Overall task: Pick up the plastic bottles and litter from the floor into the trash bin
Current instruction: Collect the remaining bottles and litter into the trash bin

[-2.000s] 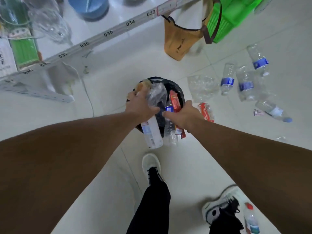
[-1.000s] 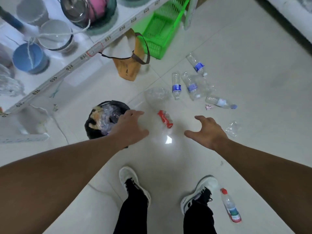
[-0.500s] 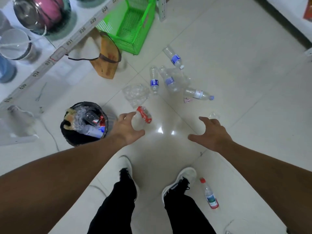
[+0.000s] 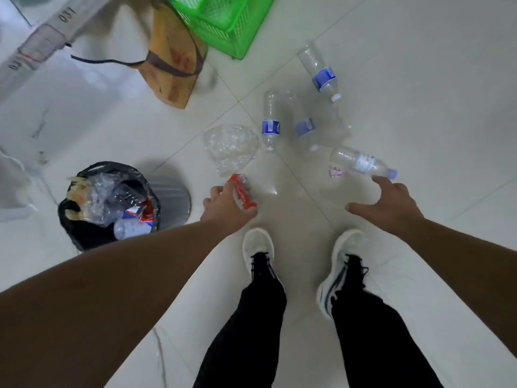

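Observation:
A black-lined trash bin (image 4: pixel 112 167) stands at the left, stuffed with bottles and wrappers. My left hand (image 4: pixel 223 210) is low beside it, with fingers and thumb closed around a crushed red-labelled bottle (image 4: pixel 242 191) on the floor. My right hand (image 4: pixel 390 204) hovers open, fingers spread, just short of a clear white-labelled bottle (image 4: pixel 363 163) with a blue cap. Three blue-labelled bottles (image 4: pixel 270 126) (image 4: pixel 305 130) (image 4: pixel 321 74) lie further out. A crumpled clear plastic piece (image 4: pixel 232 147) and a small pink scrap (image 4: pixel 335 172) lie between them.
A green plastic basket (image 4: pixel 223 23) and a tan cloth bag (image 4: pixel 173 71) sit at the far side, under a numbered shelf edge (image 4: pixel 36 46). My two white shoes (image 4: pixel 257 247) (image 4: pixel 344 261) stand on the pale tiled floor just behind both hands.
Both hands left the bin with nothing in them and swung right toward the litter. My left hand has dropped onto the red-labelled bottle and closed; the right has neared the white-labelled bottle.

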The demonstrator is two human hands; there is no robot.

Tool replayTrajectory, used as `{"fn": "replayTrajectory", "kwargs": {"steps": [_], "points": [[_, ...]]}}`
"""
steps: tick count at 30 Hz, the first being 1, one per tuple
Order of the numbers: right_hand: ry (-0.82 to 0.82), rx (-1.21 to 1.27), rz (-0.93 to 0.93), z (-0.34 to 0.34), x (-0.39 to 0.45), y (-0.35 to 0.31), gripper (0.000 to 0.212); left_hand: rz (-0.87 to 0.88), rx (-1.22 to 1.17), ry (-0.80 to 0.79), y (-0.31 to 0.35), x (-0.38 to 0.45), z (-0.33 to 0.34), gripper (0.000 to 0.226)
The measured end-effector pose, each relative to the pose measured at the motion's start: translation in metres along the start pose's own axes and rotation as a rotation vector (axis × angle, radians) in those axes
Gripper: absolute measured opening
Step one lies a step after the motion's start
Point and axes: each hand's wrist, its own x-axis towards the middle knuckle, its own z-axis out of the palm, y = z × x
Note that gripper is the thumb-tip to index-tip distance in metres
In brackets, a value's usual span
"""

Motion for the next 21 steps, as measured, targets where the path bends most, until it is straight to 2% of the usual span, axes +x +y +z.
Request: {"fn": "replayTrajectory", "kwargs": {"steps": [7,10,12,14,16,18,21], "points": [[0.119,-0.14,-0.143,0.04,0.181,0.015,0.105,-0.171,-0.125,0.051,-0.016,0.137,0.118,0.115],[0.187,-0.232,-0.184,0.06,0.252,0.03,0.1,-0.282,-0.093,0.188,-0.016,0.188,0.167,0.112],[0.268,-0.292,-0.23,0.077,0.281,0.043,0.096,-0.295,0.014,0.306,-0.015,0.203,0.19,0.096],[0.343,-0.33,-0.266,0.089,0.292,0.056,0.087,-0.282,0.004,0.415,-0.015,0.202,0.201,0.068],[0.339,-0.307,-0.285,0.092,0.28,0.062,0.081,-0.211,-0.094,0.436,-0.018,0.181,0.197,0.056],[0.31,-0.266,-0.314,0.087,0.252,0.065,0.076,-0.089,-0.182,0.39,-0.019,0.147,0.182,0.061],[0.256,-0.253,-0.341,0.066,0.2,0.061,0.072,0.003,-0.15,0.324,-0.015,0.096,0.15,0.073]]}}
